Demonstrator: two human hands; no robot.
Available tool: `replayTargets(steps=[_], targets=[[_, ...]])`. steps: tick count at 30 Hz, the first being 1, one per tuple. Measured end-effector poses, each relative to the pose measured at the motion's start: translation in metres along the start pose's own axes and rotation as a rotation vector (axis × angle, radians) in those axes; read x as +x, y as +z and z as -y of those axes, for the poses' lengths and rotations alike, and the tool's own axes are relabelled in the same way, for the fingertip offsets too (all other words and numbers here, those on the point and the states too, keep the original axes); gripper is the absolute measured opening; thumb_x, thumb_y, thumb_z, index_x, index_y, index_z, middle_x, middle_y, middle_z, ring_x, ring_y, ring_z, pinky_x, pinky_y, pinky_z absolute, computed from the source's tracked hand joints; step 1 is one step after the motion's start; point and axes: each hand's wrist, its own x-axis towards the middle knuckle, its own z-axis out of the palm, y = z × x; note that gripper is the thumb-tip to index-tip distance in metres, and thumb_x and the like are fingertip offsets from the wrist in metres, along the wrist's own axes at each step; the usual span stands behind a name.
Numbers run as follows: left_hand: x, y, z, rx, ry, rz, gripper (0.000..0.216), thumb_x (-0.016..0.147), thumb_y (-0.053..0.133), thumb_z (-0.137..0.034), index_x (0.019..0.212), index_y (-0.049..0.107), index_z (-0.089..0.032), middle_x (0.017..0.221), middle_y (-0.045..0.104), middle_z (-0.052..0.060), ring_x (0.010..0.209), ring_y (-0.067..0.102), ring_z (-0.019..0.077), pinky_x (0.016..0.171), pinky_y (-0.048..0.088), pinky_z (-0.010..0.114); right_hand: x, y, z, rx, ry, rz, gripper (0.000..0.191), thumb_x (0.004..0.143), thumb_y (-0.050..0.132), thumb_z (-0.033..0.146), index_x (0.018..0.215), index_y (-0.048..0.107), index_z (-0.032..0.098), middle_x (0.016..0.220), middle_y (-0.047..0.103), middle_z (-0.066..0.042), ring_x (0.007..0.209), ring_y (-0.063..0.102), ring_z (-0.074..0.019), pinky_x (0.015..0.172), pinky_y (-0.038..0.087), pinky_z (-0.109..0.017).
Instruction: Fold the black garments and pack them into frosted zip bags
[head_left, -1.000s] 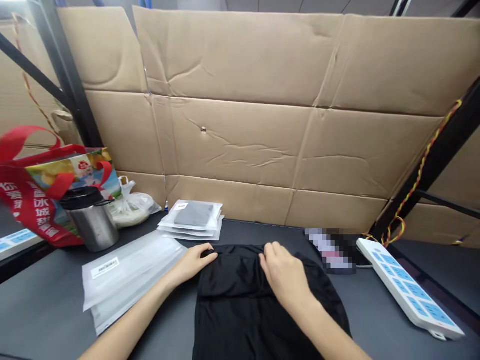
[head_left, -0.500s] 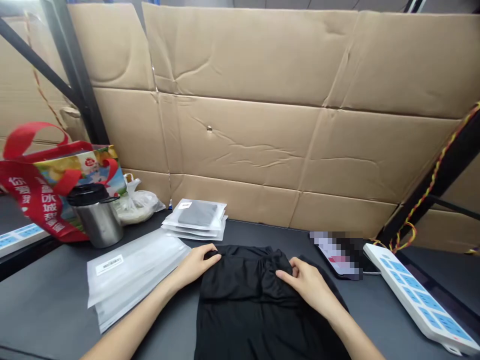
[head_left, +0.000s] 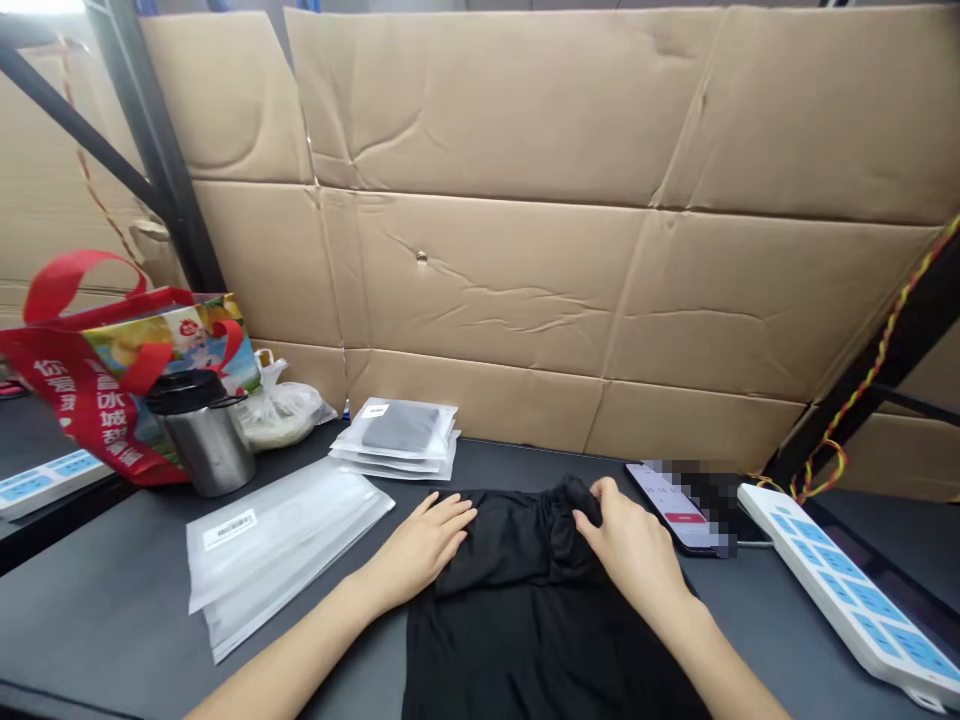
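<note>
A black garment (head_left: 517, 640) with a gathered, elastic-looking top edge lies on the dark table in front of me; its exact kind I cannot tell. My left hand (head_left: 431, 540) rests flat on its upper left corner, fingers stretched out. At the upper right, my right hand (head_left: 634, 535) pinches the bunched edge between thumb and fingers. Left of the garment lie flat frosted plastic bags (head_left: 292, 530), the top one with a barcode label. Behind them sits a small stack of filled frosted packets (head_left: 401, 435), dark cloth showing through.
At the back left stand a steel cup with black lid (head_left: 202, 435), a red carry bag (head_left: 97, 390) and a knotted plastic bag (head_left: 281, 410). On the right lie a phone (head_left: 671, 510) and a white power strip (head_left: 840, 590). A cardboard wall (head_left: 480, 260) closes off the back.
My left hand has gone from pinching the garment's left corner to lying flat on it. My right hand has lifted and bunched the top edge a little. The view has shifted slightly.
</note>
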Motion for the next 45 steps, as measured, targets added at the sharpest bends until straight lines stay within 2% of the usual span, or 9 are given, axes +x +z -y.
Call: replayTargets(steps=[3,7,12,16,22,28,32,38,45], targets=[[0.000,0.002,0.002,-0.010,-0.008,-0.006,0.039,0.098,0.036,-0.023,0.135,0.049,-0.023,0.140,0.052,0.005,0.132,0.042,0.0225,0.112,0.029,0.047,-0.016,-0.001,0.055,-0.133,-0.230,-0.160,0.011,0.086,0.052,0.018,0.097,0.053,0.020,0.088,0.064,-0.010,0.083,0.063,-0.0275,0.060,0.048,-0.033],[-0.002,0.004,0.005,-0.031,0.020,-0.027,0.039,0.096,0.037,-0.017,0.132,0.051,-0.022,0.138,0.053,0.006,0.132,0.043,0.0223,0.112,0.030,0.048,-0.044,0.017,0.093,0.076,-0.521,-0.010,0.033,0.081,0.065,0.031,0.110,0.056,0.018,0.097,0.065,-0.010,0.091,0.062,-0.0263,0.075,0.055,-0.036],[-0.002,0.001,0.006,-0.060,0.010,-0.021,0.038,0.097,0.038,-0.018,0.133,0.051,-0.021,0.139,0.052,0.005,0.132,0.042,0.0213,0.113,0.030,0.046,-0.050,0.018,0.063,0.268,-0.697,0.172,0.066,0.073,0.074,0.035,0.132,0.048,0.018,0.135,0.053,-0.011,0.126,0.047,-0.0269,0.107,0.039,-0.041],[-0.001,0.002,0.005,-0.086,0.000,-0.016,0.037,0.096,0.039,-0.017,0.130,0.054,-0.022,0.138,0.053,0.005,0.132,0.043,0.0213,0.113,0.030,0.045,-0.042,0.022,0.046,0.239,-0.836,0.270,0.080,0.075,0.066,0.022,0.146,0.030,0.015,0.151,0.033,-0.010,0.140,0.027,-0.0256,0.115,0.027,-0.044],[-0.001,0.002,0.005,-0.119,-0.011,-0.017,0.040,0.098,0.037,-0.020,0.136,0.047,-0.023,0.139,0.052,0.006,0.133,0.041,0.0217,0.114,0.028,0.047,-0.028,0.029,0.059,0.343,-0.539,0.103,0.067,0.075,0.041,-0.001,0.141,0.039,0.011,0.140,0.049,-0.013,0.127,0.048,-0.0196,0.107,0.042,-0.037],[-0.003,0.001,0.005,-0.135,0.032,0.002,0.050,0.093,0.038,-0.012,0.141,0.040,-0.025,0.144,0.046,0.007,0.134,0.039,0.0215,0.114,0.026,0.047,-0.045,0.045,0.069,0.234,-0.676,0.115,0.061,0.084,0.058,0.028,0.140,0.041,0.013,0.147,0.039,-0.014,0.136,0.034,-0.0284,0.110,0.036,-0.044],[-0.003,-0.008,0.011,-0.160,0.021,-0.022,0.048,0.092,0.042,-0.016,0.139,0.042,-0.026,0.147,0.041,0.006,0.133,0.039,0.0214,0.112,0.030,0.042,-0.053,0.058,0.071,0.144,-0.631,0.106,0.070,0.083,0.061,0.048,0.138,0.043,0.009,0.142,0.045,-0.018,0.132,0.040,-0.0300,0.108,0.038,-0.043],[-0.032,-0.067,0.061,0.087,-0.243,-0.112,0.008,0.080,0.058,-0.026,0.083,0.062,-0.020,0.099,0.062,0.009,0.096,0.057,0.0266,0.087,0.044,0.039,-0.044,0.056,0.082,0.045,-0.621,0.079,0.071,0.082,0.062,0.047,0.140,0.041,0.011,0.132,0.055,-0.020,0.122,0.052,-0.0321,0.100,0.044,-0.045],[-0.098,-0.090,0.108,0.070,-0.512,0.087,0.016,0.080,0.047,-0.031,0.069,0.053,-0.021,0.079,0.058,0.003,0.071,0.057,0.0202,0.070,0.041,0.029,-0.042,0.055,0.085,0.087,-0.596,0.094,0.059,0.086,0.057,0.045,0.135,0.049,0.014,0.140,0.048,-0.017,0.131,0.042,-0.0316,0.104,0.040,-0.047]])
